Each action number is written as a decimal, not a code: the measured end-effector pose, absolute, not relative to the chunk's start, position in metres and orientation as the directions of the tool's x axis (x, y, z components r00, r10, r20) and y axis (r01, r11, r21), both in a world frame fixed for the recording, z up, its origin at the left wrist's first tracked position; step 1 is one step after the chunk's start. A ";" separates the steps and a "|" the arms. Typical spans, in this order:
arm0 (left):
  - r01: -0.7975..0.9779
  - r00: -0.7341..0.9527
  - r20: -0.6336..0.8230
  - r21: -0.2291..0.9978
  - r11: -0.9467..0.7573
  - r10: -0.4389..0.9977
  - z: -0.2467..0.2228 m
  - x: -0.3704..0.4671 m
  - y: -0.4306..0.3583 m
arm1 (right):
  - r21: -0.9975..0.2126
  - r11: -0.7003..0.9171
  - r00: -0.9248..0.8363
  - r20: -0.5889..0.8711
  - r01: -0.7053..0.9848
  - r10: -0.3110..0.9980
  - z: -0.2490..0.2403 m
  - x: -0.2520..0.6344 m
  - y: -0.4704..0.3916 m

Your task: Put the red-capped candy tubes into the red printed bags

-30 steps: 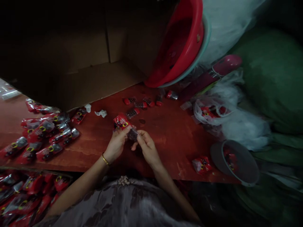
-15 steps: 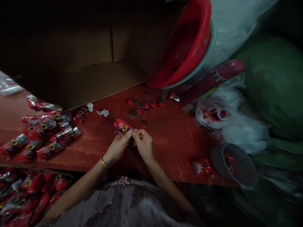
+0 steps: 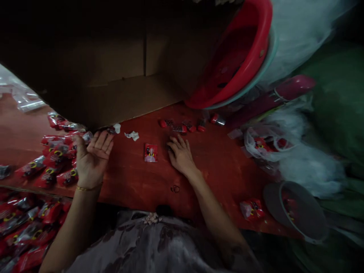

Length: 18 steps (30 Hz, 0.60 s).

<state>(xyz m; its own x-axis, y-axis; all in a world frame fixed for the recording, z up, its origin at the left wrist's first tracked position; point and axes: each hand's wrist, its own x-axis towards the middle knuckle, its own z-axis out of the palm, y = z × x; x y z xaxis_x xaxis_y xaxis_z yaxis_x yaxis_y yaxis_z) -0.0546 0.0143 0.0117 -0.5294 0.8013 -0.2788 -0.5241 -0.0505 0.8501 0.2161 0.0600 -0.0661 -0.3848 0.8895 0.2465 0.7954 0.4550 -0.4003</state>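
Note:
My left hand [image 3: 95,161] is open, palm up and fingers stretched, beside a pile of red-and-clear plastic packets [image 3: 58,155] at the left of the table. My right hand [image 3: 181,154] lies low over the tabletop with its fingers apart. Its fingertips are close to small red-capped dark containers [image 3: 179,129]; whether they touch one is hidden. Between the hands a flat red printed packet [image 3: 150,152] rests on the table. Nearer my body lie thin dark rings [image 3: 175,189], like rubber bands.
A large open cardboard box [image 3: 127,94] stands at the back, with a tilted red basin [image 3: 263,57] to its right. Farther right are a plastic bag [image 3: 250,146] with red packets and a grey bucket [image 3: 280,189]. More packets [image 3: 28,227] fill the lower left.
The red packet that both hands held is no longer between them. My left hand has gone left and opened by the pile; my right has moved towards the containers. A flat packet now shows.

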 end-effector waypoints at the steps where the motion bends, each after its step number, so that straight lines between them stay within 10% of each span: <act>1: -0.420 -0.519 -0.224 0.907 -0.018 0.825 0.008 -0.048 0.013 | -0.403 0.459 -0.392 0.241 0.792 0.888 -0.068 0.223 0.054; 4: 0.166 -0.328 0.025 0.986 0.031 0.944 -0.009 -0.019 0.012 | -0.413 0.433 -0.351 0.264 0.801 0.899 -0.071 0.240 0.033; 8: 0.769 0.104 0.155 0.614 -0.178 0.983 -0.034 0.009 0.017 | -0.395 0.399 -0.251 0.375 0.828 0.892 -0.072 0.248 0.010; 18: 0.892 0.033 0.164 0.440 -0.103 0.986 -0.052 0.056 0.016 | -0.427 0.482 -0.215 0.535 0.765 0.817 -0.067 0.222 -0.003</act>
<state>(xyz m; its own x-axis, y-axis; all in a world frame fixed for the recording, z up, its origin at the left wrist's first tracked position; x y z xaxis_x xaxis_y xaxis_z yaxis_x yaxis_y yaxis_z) 0.0558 0.0160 -0.0519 0.0325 0.9859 0.1642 0.8920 -0.1028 0.4403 0.2216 -0.0025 -0.0671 -0.2150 0.8168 0.5353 0.7651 0.4816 -0.4275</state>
